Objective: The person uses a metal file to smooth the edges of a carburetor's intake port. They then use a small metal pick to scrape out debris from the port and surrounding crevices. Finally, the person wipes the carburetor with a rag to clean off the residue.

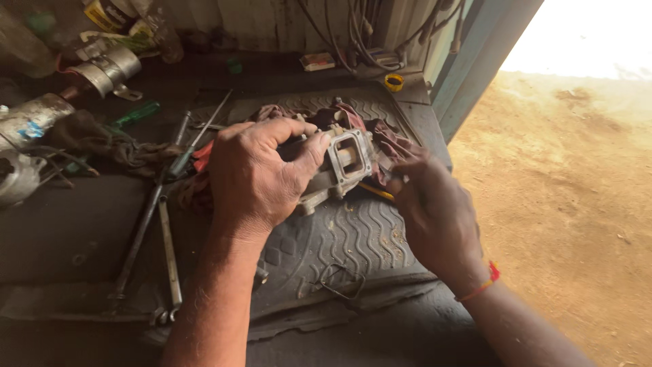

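My left hand (261, 173) grips a grey metal engine part (343, 163) with a square flanged opening, holding it over a grooved black rubber mat (353, 238). My right hand (435, 214) is closed around a thin tool with a yellow handle (375, 191), its tip hidden near the part's right side. A dirty red rag (380, 136) lies under and behind the part. A red thread band is on my right wrist.
Long screwdrivers and a spanner (166, 251) lie left of the mat. Metal cylinders (102, 71), bottles and wires crowd the back left. A small yellow ring (393, 82) sits at the back. A wire clip (343, 282) lies on the mat. Sandy ground (570, 190) is to the right.
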